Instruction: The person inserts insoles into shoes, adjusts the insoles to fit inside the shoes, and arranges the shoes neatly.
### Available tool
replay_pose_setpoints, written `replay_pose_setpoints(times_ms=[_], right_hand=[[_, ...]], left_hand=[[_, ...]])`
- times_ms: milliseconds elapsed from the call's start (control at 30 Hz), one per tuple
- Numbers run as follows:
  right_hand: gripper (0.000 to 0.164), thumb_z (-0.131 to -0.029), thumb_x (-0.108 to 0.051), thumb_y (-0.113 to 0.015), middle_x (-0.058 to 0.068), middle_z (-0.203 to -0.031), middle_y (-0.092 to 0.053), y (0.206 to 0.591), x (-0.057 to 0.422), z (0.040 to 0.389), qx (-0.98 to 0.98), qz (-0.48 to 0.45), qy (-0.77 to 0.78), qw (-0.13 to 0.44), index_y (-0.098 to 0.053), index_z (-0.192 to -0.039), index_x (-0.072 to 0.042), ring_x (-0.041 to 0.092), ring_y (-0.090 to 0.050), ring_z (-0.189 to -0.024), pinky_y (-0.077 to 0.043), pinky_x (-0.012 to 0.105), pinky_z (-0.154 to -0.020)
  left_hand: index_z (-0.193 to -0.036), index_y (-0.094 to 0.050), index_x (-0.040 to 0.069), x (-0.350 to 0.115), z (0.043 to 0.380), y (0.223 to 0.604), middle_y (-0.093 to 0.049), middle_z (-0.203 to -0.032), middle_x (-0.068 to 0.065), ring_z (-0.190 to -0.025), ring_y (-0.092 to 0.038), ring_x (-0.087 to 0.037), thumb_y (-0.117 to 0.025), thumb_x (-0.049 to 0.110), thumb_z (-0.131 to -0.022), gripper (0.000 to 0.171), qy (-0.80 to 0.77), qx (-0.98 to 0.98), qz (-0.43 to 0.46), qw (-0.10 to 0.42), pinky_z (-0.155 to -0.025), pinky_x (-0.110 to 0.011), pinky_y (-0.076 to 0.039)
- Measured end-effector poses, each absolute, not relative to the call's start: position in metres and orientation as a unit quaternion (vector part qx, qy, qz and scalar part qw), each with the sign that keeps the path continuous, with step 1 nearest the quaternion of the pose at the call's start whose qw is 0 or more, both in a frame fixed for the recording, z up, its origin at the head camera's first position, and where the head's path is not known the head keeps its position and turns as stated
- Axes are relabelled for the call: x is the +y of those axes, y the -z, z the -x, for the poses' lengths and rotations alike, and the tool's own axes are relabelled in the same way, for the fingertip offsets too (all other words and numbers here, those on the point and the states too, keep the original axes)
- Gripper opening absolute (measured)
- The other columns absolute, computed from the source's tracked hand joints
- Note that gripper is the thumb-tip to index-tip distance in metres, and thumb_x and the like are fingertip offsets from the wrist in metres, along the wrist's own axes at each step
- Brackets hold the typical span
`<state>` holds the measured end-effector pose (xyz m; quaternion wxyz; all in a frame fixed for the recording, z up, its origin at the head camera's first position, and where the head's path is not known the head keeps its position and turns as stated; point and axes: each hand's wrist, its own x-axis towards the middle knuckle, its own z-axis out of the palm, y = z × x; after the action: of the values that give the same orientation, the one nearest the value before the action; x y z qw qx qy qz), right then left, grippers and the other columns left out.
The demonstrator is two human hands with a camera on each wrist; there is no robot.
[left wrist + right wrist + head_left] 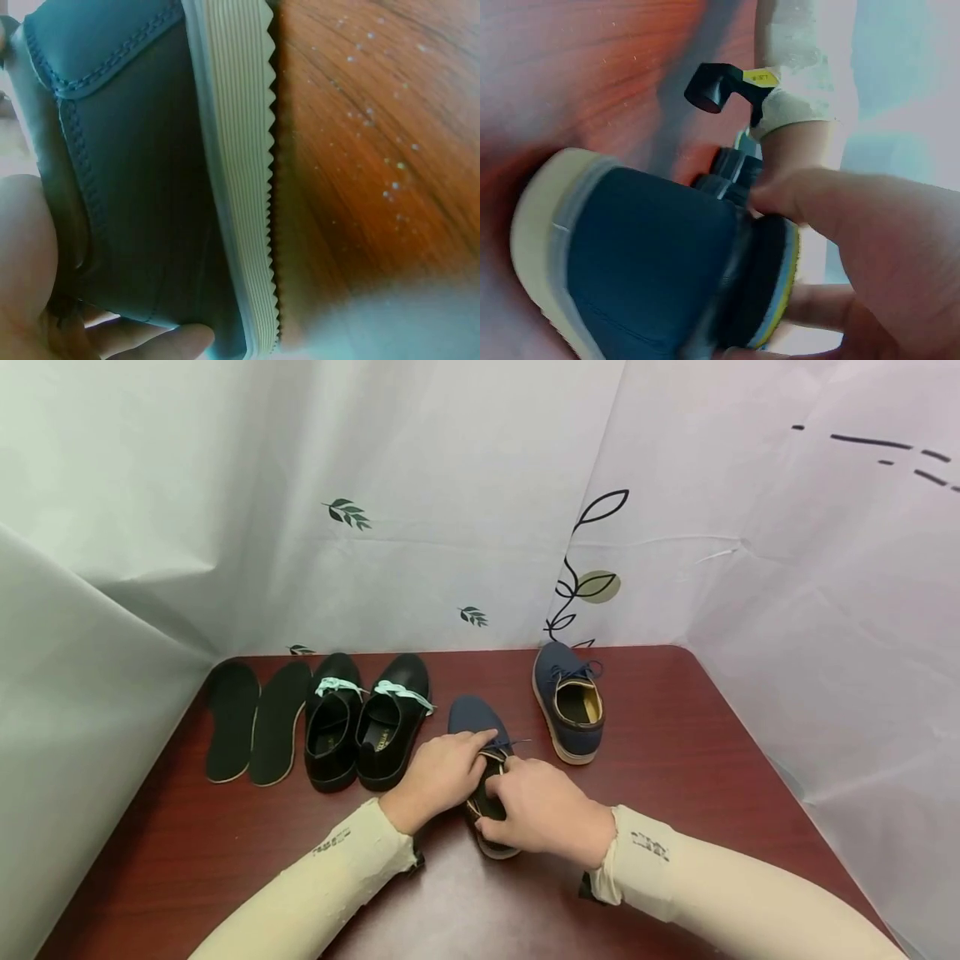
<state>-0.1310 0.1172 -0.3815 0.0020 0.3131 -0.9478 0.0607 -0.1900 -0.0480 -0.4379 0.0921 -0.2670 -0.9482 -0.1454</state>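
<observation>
Navy, pale-soled lace-up shoe (472, 714), one of two, stands on the red-brown table (682, 777), left hand (444, 775) and right hand (546, 808) both clamped on it and hiding part of its opening. Its mate (581, 742) stands behind, right; two black mint-laced shoes (410, 673) and two flat dark insoles (232, 722) line the left.

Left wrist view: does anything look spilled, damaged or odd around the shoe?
Yes: pale specks dot the wood-grain tabletop beside the navy lace-up shoe. They stand out against the darker surface; whether crumbs or glints, I cannot tell.
</observation>
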Motion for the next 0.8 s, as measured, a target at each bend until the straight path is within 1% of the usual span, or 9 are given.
replay_pose_setpoints(times_ms=[100, 200, 267, 333, 433, 533, 667, 733, 800], right_hand=[[0.024, -0.084, -0.038, -0.075, -0.006, -0.061, -0.054, 0.383, 0.119, 0.132, -0.941, -0.326, -0.091, 0.011, -0.069, -0.067, -0.021, 0.010, -0.047, -0.062, -0.040, 0.025, -0.053], [0.030, -0.086, -0.031, -0.073, -0.008, -0.055, -0.053, 0.386, 0.119, 0.134, -0.933, -0.344, -0.099, 0.042, -0.066, -0.058, -0.022, 0.010, -0.047, -0.061, -0.043, 0.025, -0.055], [0.034, -0.088, -0.029, -0.072, -0.008, -0.052, -0.052, 0.389, 0.117, 0.136, -0.927, -0.357, -0.095, 0.063, -0.064, -0.055, -0.021, 0.011, -0.047, -0.060, -0.045, 0.027, -0.055], [0.035, -0.089, -0.029, -0.072, -0.007, -0.052, -0.054, 0.392, 0.114, 0.137, -0.923, -0.366, -0.088, 0.077, -0.065, -0.056, -0.021, 0.011, -0.049, -0.060, -0.049, 0.029, -0.057], [0.034, -0.090, -0.032, -0.072, -0.005, -0.055, -0.057, 0.397, 0.111, 0.140, -0.923, -0.369, -0.075, 0.084, -0.067, -0.059, -0.019, 0.013, -0.053, -0.060, -0.054, 0.033, -0.061], [0.037, -0.093, -0.036, -0.070, -0.002, -0.054, -0.060, 0.401, 0.111, 0.141, -0.917, -0.383, -0.033, 0.104, -0.067, -0.061, -0.017, 0.015, -0.058, -0.058, -0.055, 0.035, -0.060], [0.045, -0.098, -0.040, -0.062, 0.000, -0.055, -0.062, 0.405, 0.116, 0.141, -0.899, -0.418, 0.019, 0.132, -0.068, -0.061, -0.016, 0.018, -0.059, -0.058, -0.055, 0.034, -0.060], [0.049, -0.100, -0.042, -0.058, 0.001, -0.061, -0.062, 0.406, 0.119, 0.140, -0.898, -0.425, 0.014, 0.115, -0.068, -0.060, -0.015, 0.019, -0.058, -0.063, -0.055, 0.035, -0.062], [0.052, -0.100, -0.049, -0.054, 0.001, -0.069, -0.064, 0.406, 0.121, 0.140, -0.904, -0.420, -0.001, 0.077, -0.069, -0.062, -0.016, 0.020, -0.057, -0.070, -0.053, 0.036, -0.065]], left_hand=[[-0.137, -0.062, 0.019, -0.049, 0.190, 0.439, -0.079, -0.109, -0.006, -0.083, -0.073, -0.025, -0.054, 0.021, -0.098, 0.040, 0.147, -0.948, 0.266, 0.091, -0.066, -0.044, -0.062], [-0.136, -0.063, 0.019, -0.049, 0.191, 0.440, -0.079, -0.106, -0.006, -0.078, -0.072, -0.024, -0.054, 0.021, -0.098, 0.039, 0.144, -0.948, 0.266, 0.098, -0.063, -0.043, -0.060], [-0.136, -0.063, 0.019, -0.050, 0.191, 0.440, -0.079, -0.102, -0.006, -0.071, -0.069, -0.022, -0.055, 0.021, -0.098, 0.039, 0.141, -0.948, 0.267, 0.102, -0.058, -0.041, -0.058], [-0.136, -0.063, 0.019, -0.050, 0.191, 0.440, -0.079, -0.098, -0.005, -0.065, -0.065, -0.020, -0.055, 0.021, -0.098, 0.039, 0.137, -0.948, 0.267, 0.104, -0.053, -0.037, -0.055], [-0.136, -0.063, 0.019, -0.050, 0.190, 0.440, -0.078, -0.093, -0.004, -0.060, -0.060, -0.016, -0.055, 0.021, -0.098, 0.039, 0.138, -0.947, 0.269, 0.106, -0.049, -0.034, -0.051], [-0.135, -0.064, 0.019, -0.050, 0.190, 0.440, -0.078, -0.093, -0.004, -0.062, -0.062, -0.017, -0.055, 0.020, -0.097, 0.039, 0.141, -0.946, 0.270, 0.113, -0.049, -0.034, -0.051], [-0.134, -0.064, 0.019, -0.049, 0.190, 0.440, -0.079, -0.099, -0.005, -0.071, -0.069, -0.021, -0.056, 0.020, -0.096, 0.039, 0.148, -0.945, 0.269, 0.114, -0.056, -0.039, -0.057], [-0.135, -0.064, 0.019, -0.048, 0.190, 0.440, -0.079, -0.103, -0.005, -0.076, -0.071, -0.022, -0.055, 0.021, -0.097, 0.038, 0.150, -0.946, 0.267, 0.108, -0.059, -0.041, -0.059], [-0.135, -0.064, 0.020, -0.048, 0.190, 0.440, -0.079, -0.106, -0.005, -0.081, -0.073, -0.024, -0.055, 0.022, -0.098, 0.039, 0.150, -0.947, 0.265, 0.101, -0.063, -0.043, -0.060]])
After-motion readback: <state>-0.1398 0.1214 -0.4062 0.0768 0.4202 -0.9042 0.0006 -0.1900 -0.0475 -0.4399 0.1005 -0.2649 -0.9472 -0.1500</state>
